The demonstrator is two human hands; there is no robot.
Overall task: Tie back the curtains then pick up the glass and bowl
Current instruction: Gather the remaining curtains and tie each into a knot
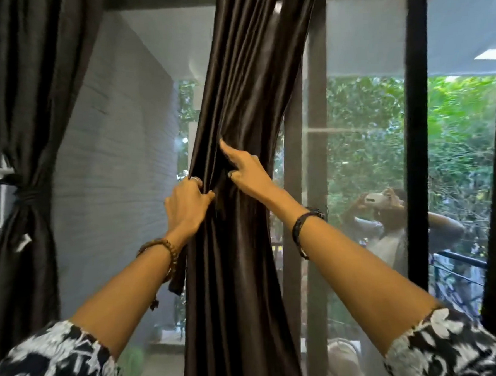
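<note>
- Dark satin middle curtain (235,101) is shown gathered into a narrow column before the window (367,122), its long axis vertical, leaning slightly right toward the top.
- Left hand (185,209) is curled round the bunched folds at mid-height; right hand (247,170) is pressed to the fabric, index finger extended upward, remaining fingers bent.
- Left curtain (24,114) is seen already cinched by its tie-back (28,195) at the frame's left edge.
- Step in hand is judged to be the gathering of the second curtain; a tie is next required around the bundle, held tight meanwhile.
- Glass and bowl are not in view.
</note>
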